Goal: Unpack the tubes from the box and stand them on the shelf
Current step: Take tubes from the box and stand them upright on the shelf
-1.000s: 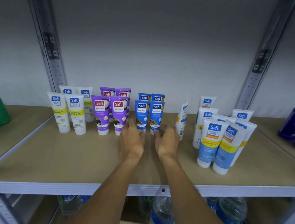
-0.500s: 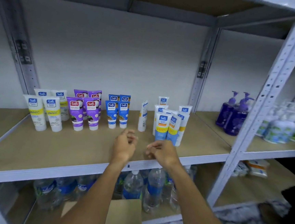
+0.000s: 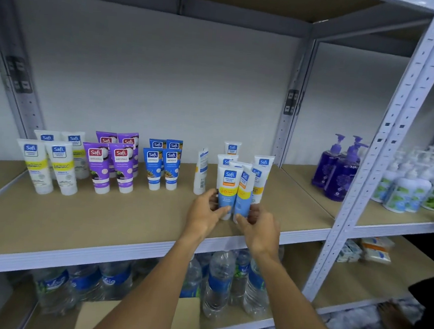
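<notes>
- At the left of the shelf (image 3: 100,222), the yellow tubes (image 3: 45,165), purple tubes (image 3: 111,163) and blue tubes (image 3: 162,164) were stood cap-down in tidy pairs. That spacing was judged the pattern to be matched.
- The box (image 3: 129,319) was seen low in view, below the shelf edge; its contents were hidden.
- A lone white tube (image 3: 201,172) was stood side-on just left of the hands, and was best kept clear of the left wrist.
- The left front tube (image 3: 227,189) was pinched low, near its cap, between thumb and fingers of the left hand (image 3: 205,215).
- The right front tube (image 3: 243,193) was held low by the right hand (image 3: 260,228), its fingers curled round it. Whether both caps sat flat could not be made out behind the fingers.
- The two front tubes were pressed side by side, the right one tilted. It was judged that they should be squared to the front and released gently, one at a time.
- The crowded cluster (image 3: 261,173) just behind could easily be toppled, so the hands were best drawn straight back.
</notes>
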